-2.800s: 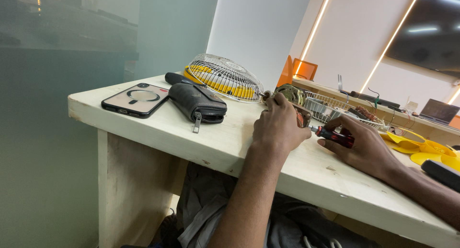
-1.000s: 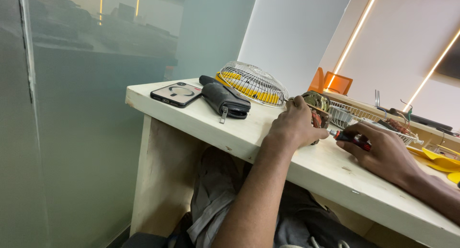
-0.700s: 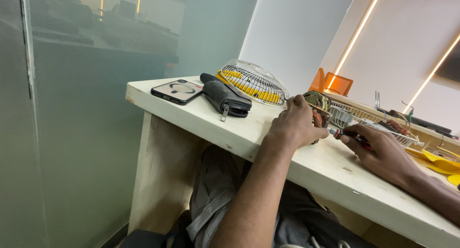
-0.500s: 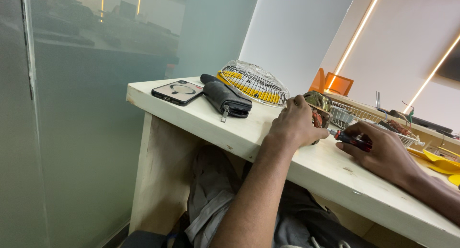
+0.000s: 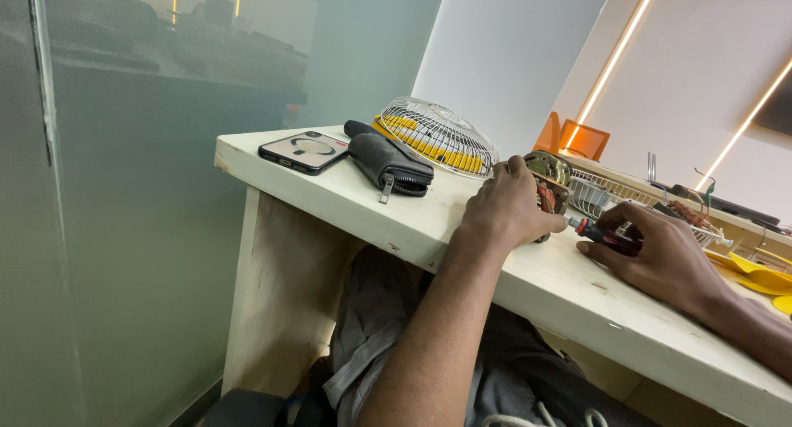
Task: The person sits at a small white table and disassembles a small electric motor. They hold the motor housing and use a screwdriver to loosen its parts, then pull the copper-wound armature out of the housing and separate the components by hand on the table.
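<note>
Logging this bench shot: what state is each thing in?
Fan motor: bare, steadied by left hand.
Screwdriver: gripped by right hand, tip at motor.
Fan grille: detached, lying on table.
Phone: face down.
Pouch: zipped shut.

Bright, sharp view; glowing ceiling strips (image 5: 615, 56), soft shadows.

- Bare worktop (image 5: 346, 198) lies open at seven o'clock of the left hand (image 5: 505, 206).
- At ten o'clock, the black pouch (image 5: 388, 163), phone (image 5: 304, 150) and fan grille (image 5: 436, 135) block the way.
- At three o'clock, the right hand (image 5: 660, 258) with its screwdriver (image 5: 602, 231) closes the gap.
</note>
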